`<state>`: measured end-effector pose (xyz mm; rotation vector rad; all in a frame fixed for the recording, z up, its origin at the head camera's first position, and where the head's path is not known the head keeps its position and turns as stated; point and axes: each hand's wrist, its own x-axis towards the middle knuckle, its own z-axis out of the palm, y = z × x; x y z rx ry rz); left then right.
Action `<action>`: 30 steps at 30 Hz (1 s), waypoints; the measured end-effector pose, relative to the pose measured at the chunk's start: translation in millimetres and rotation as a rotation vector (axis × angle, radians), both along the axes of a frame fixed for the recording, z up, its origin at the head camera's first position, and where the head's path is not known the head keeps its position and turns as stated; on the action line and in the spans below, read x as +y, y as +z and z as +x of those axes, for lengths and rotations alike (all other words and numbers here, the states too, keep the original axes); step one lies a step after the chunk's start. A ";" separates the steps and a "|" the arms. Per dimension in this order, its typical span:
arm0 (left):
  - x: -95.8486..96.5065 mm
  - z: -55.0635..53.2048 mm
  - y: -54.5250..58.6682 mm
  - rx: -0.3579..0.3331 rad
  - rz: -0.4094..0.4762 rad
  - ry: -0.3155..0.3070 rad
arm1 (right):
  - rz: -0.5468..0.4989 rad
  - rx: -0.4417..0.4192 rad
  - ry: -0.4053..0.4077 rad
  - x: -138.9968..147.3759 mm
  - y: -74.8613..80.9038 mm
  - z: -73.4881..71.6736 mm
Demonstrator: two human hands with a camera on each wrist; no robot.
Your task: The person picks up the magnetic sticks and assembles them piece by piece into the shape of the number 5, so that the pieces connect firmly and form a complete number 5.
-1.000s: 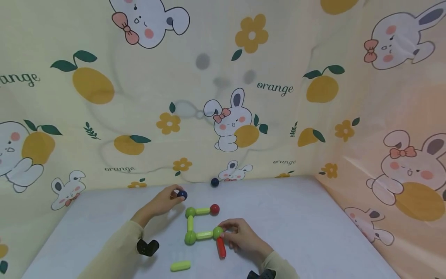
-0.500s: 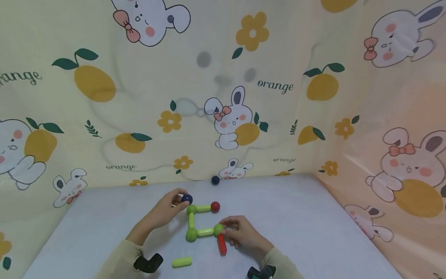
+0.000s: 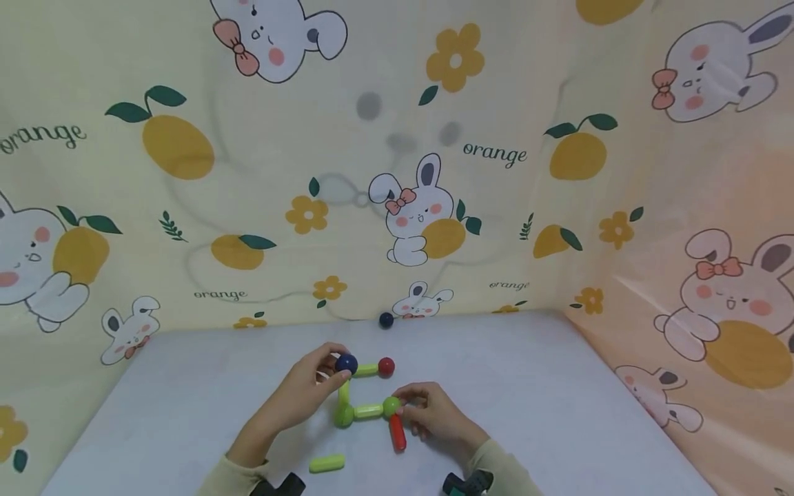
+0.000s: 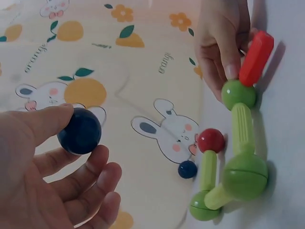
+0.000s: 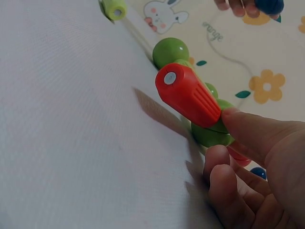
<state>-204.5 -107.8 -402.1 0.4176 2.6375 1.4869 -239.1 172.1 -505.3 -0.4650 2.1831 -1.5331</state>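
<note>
My left hand pinches a dark blue ball between thumb and fingers, held up over the far-left corner of a chain of magnetic sticks and balls. That corner's green ball is hidden behind it in the head view. My right hand grips the green ball at the chain's near right end, from which a red stick juts toward me. Light green sticks link the green balls, including the near-left one. A red ball caps the far arm.
One loose light green stick lies on the white tabletop, nearer me than the chain. Another dark blue ball sits at the table's back edge, against the printed cloth backdrop.
The left hand has carried the blue ball rightward and nearer, from beyond the chain's far-left corner to over it. The right hand keeps its grip on the green ball.
</note>
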 end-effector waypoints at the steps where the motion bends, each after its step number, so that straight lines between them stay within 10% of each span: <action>1: 1.1 2.2 0.9 0.001 -0.009 0.001 | 0.002 -0.003 -0.002 0.3 0.0 -0.1; 30: 29.6 22.6 -17.9 -0.037 -0.110 -0.206 | 0.006 0.016 0.017 -0.4 4.1 2.1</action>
